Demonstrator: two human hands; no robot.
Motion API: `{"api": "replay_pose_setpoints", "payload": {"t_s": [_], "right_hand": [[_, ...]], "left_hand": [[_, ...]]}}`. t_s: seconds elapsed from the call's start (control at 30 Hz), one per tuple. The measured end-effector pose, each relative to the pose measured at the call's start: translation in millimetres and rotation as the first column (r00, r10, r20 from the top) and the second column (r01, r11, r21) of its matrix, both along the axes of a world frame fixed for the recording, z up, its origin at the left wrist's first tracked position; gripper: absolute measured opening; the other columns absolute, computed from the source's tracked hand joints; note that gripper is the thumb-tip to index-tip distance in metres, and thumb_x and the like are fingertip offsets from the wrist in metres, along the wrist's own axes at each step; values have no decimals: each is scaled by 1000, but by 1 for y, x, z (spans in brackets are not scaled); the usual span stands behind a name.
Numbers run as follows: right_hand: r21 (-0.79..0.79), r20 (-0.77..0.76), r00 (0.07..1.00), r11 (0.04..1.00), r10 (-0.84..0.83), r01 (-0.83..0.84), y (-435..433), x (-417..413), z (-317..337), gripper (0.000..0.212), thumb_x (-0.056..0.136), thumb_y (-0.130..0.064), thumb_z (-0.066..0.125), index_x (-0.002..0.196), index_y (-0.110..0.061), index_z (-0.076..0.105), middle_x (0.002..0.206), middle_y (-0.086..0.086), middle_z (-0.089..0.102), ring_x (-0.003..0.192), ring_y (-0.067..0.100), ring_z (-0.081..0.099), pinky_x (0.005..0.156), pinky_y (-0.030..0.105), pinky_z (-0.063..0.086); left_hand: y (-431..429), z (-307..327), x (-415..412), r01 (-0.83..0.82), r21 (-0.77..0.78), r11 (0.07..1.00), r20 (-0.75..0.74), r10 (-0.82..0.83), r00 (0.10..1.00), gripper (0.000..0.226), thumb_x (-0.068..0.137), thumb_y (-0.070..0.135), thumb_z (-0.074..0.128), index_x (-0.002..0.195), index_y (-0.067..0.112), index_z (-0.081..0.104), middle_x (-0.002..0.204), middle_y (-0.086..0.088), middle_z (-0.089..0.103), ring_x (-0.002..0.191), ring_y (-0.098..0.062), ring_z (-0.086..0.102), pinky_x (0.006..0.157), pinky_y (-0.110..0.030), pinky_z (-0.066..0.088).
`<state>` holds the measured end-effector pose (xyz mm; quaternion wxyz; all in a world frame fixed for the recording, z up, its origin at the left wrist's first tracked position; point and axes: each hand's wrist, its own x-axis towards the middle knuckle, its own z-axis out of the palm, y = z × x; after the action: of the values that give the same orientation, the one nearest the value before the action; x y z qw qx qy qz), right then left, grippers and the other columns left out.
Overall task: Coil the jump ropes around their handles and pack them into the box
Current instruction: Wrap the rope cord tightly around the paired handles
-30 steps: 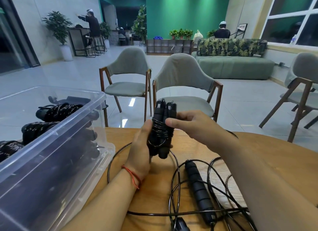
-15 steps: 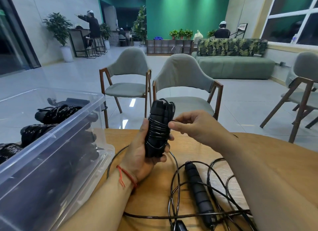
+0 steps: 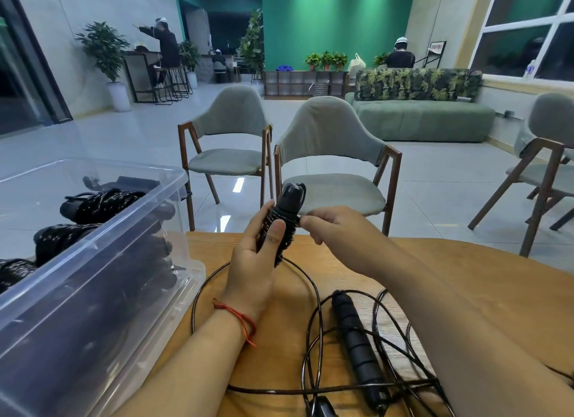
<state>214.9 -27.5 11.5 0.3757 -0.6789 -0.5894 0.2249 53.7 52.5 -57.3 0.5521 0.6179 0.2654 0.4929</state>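
Observation:
My left hand (image 3: 254, 261) grips a pair of black jump-rope handles (image 3: 287, 211) held upright above the wooden table (image 3: 466, 280), with black rope wound around them. My right hand (image 3: 335, 230) pinches the rope at the right side of the bundle, just below its top. A second jump rope lies loose on the table: one black handle (image 3: 357, 339) and tangled black cord (image 3: 313, 320). The clear plastic box (image 3: 102, 261) stands at the left, holding several coiled black ropes (image 3: 102, 202).
Two grey chairs (image 3: 329, 155) stand just beyond the table's far edge, another at the far right (image 3: 546, 155). A green sofa (image 3: 422, 118), plants and people sit farther back in the room. Another small black part (image 3: 321, 409) lies at the table's near edge.
My left hand has turned the bundle, so my palm now faces me with the thumb in front. My right hand has shifted slightly right, still pinching the rope near the top.

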Motion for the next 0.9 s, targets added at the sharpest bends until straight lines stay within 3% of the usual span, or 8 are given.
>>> {"api": "replay_pose_setpoints", "payload": {"t_s": [0.13,0.23,0.33,0.43,0.7,0.9], "right_hand": [[-3,-52,998,1000,-24,24,0,-6,5,34,99,-70,56,85,-43,72,71,-25,66,79,-1,62,74,29,44],[-6,-83,994,997,-76,75,0,-7,7,46,99,-65,60,67,-34,65,53,-17,56,58,3,51,62,28,39],[-32,-179,981,997,-68,63,0,-9,6,41,99,-61,64,75,-28,66,49,-20,54,50,-2,49,61,25,36],[-34,-231,973,999,-24,17,0,-16,3,35,100,-57,66,83,-27,70,49,-21,56,45,-7,50,60,22,35],[-91,-201,979,996,-26,8,-2,-10,3,48,99,-61,65,69,-23,65,51,-16,57,48,-6,52,67,28,37],[-62,-115,992,997,-59,52,-2,-6,3,44,93,-67,68,72,-28,71,64,-13,66,75,11,62,74,33,48]], "left_hand": [[-8,0,0,-81,184,980,-102,101,990,53,92,46,74,142,43,55,124,12,68,115,-6,68,94,-28,60],[-10,-2,0,-126,286,950,-133,170,976,57,87,48,79,138,47,55,125,8,65,116,-11,66,93,-34,61],[-9,-5,-1,-183,348,920,-195,262,945,60,84,62,80,136,49,52,117,9,67,106,-11,69,82,-40,64],[-11,-6,0,-260,447,856,-306,419,855,68,79,77,67,138,50,48,112,14,66,100,-10,68,75,-41,63],[-12,-6,1,-207,575,791,-382,484,788,71,86,78,52,144,38,48,115,15,63,98,-11,65,71,-40,62],[-14,-8,3,-191,602,776,-391,495,776,66,92,68,56,148,33,46,122,12,62,106,-14,65,75,-43,62]]}}
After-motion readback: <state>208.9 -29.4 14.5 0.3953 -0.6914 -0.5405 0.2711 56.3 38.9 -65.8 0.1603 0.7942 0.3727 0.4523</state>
